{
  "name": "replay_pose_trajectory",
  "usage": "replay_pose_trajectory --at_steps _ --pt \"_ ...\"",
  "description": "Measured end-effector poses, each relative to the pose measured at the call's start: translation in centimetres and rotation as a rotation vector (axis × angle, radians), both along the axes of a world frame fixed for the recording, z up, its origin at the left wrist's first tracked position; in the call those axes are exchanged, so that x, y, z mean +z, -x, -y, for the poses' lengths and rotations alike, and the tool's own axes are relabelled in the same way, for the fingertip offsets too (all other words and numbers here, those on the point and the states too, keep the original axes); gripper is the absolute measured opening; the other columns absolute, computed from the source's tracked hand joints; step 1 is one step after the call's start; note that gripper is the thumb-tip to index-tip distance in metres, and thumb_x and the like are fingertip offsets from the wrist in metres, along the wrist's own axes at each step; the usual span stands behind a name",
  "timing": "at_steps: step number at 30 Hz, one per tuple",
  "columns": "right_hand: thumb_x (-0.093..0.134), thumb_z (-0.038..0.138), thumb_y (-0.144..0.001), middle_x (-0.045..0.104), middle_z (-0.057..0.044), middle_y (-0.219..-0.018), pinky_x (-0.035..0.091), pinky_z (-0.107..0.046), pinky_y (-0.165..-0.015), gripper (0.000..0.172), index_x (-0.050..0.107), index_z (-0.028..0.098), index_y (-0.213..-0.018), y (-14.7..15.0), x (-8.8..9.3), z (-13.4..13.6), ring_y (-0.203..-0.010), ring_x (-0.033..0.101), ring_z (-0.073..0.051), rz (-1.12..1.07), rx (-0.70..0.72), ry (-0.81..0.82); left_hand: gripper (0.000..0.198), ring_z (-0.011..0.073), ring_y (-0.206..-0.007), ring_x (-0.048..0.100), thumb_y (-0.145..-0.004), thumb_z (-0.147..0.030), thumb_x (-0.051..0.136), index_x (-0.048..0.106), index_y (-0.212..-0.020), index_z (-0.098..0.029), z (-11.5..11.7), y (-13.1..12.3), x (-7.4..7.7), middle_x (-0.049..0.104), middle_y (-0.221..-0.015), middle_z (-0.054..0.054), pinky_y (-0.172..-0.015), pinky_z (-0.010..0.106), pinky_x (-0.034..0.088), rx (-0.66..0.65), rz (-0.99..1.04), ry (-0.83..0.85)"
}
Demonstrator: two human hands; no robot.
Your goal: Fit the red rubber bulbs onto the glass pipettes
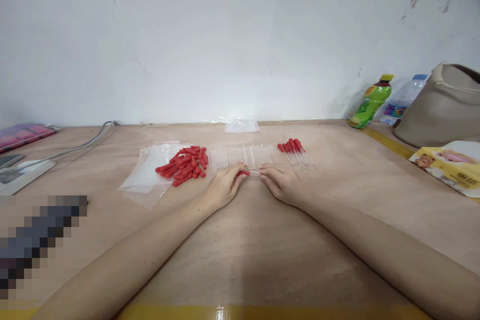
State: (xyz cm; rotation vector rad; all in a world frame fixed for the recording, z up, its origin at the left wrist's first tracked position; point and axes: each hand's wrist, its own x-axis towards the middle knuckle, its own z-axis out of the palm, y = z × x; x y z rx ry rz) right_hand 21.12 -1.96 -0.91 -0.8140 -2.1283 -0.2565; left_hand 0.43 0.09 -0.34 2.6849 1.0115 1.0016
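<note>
- The left hand (226, 185) pinches a red bulb (244, 173) between thumb and fingers, low over the table (255, 260).
- The right hand (280, 182) grips a thin clear tube (255, 173) at its fingertips, pointing toward the bulb.
- The hands are near each other but apart, bulb and tube end to end between them; whether the tube's tip sits inside the bulb is too small to tell.
- Just beyond the fingers lies a row of clear tubes (258, 154), side by side.
- Left of the row, next to it, is a loose pile of red bulbs (185, 165), beside clear bags (137, 175).
- Right of the row, a few red-topped tubes (296, 147) lie together, tops toward the wall (225, 35).
- Behind the row, another bag (242, 126) lies near the wall.
- Far right stand a green bottle (373, 105), a clear bottle (403, 99) and a beige bin (435, 115), with a yellow-and-white pack (450, 167) nearer.
- Far left, a grey cable (90, 144) runs near a pink pouch (28, 135).
</note>
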Motion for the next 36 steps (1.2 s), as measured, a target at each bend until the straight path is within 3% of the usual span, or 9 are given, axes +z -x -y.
replay_pose_trajectory --at_steps 9,15,24,30,36 --pt "0.043 0.017 -0.084 0.064 -0.01 -0.091 0.048 -0.034 -0.081 0.015 0.057 0.015 -0.089 0.3 -0.28 -0.07 -0.092 0.058 -0.018 0.046 0.018 -0.044 0.02 0.0163 -0.089 0.062 -0.088 -0.023 0.04 0.05 -0.104 -0.018 0.06 0.03 0.08 0.064 -0.101 0.005 -0.077 0.031 0.049 0.003 0.029 0.03" --pt "0.04 0.014 -0.085 0.064 -0.009 -0.088 0.046 -0.035 -0.081 0.017 0.056 0.014 -0.091 0.41 0.06 -0.06 -0.092 0.057 -0.018 0.124 0.024 -0.078 0.016 0.0146 -0.09 0.06 -0.088 -0.022 0.04 0.052 -0.098 -0.018 0.39 0.03 0.43 0.063 -0.102 0.004 -0.078 0.029 0.048 -0.027 0.074 0.045" --pt "0.033 0.007 -0.083 0.064 -0.009 -0.093 0.044 -0.035 -0.084 0.027 0.057 0.013 -0.092 -0.02 -0.09 -0.13 -0.084 0.059 -0.016 0.268 -0.055 -0.174 0.019 0.0147 -0.083 0.063 -0.087 -0.026 0.043 0.056 -0.1 -0.019 0.23 0.07 0.21 0.067 -0.093 0.003 -0.073 0.027 0.05 -0.052 0.054 -0.017" --pt "0.032 0.005 -0.08 0.063 -0.01 -0.102 0.049 -0.027 -0.068 0.032 0.057 0.013 -0.098 -0.31 -0.44 -0.16 -0.081 0.06 -0.016 0.321 -0.113 -0.219 0.021 0.015 -0.079 0.065 -0.086 -0.025 0.045 0.059 -0.1 -0.018 0.34 0.08 0.17 0.069 -0.089 0.004 -0.071 0.027 0.052 -0.059 0.072 -0.08" --pt "0.032 0.004 -0.081 0.063 -0.01 -0.099 0.046 -0.025 -0.061 0.031 0.059 0.014 -0.092 -0.22 0.0 0.16 -0.073 0.06 -0.014 0.331 -0.099 -0.199 0.022 0.015 -0.077 0.065 -0.085 -0.025 0.045 0.061 -0.098 -0.019 0.36 0.06 -0.01 0.069 -0.088 0.004 -0.07 0.027 0.052 -0.058 0.081 -0.067"
